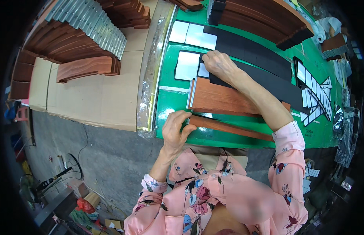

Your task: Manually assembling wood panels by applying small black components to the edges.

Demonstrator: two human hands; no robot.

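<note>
My left hand point(176, 131) is curled at the left end of a narrow reddish-brown wooden strip point(229, 127), with the strip's end between thumb and fingers. Just beyond that strip lies a wider reddish-brown wooden board point(225, 98) with pale layers along its left end. My right hand point(221, 65) reaches over the board, its fingers pinched at the left end of a black sheet point(260, 80) near a small white patch. Beside these fingers is a white rectangular piece point(187, 65) with a black edge. The right forearm covers part of the board and the sheet.
More black sheets point(248, 45) with white ends lie farther back on the green table point(170, 109). Stacked wooden pieces point(264, 19) stand behind. White black-edged strips point(317, 96) are piled at right. On cardboard at left sit a wooden piece point(88, 68) and a metal-topped row point(88, 27).
</note>
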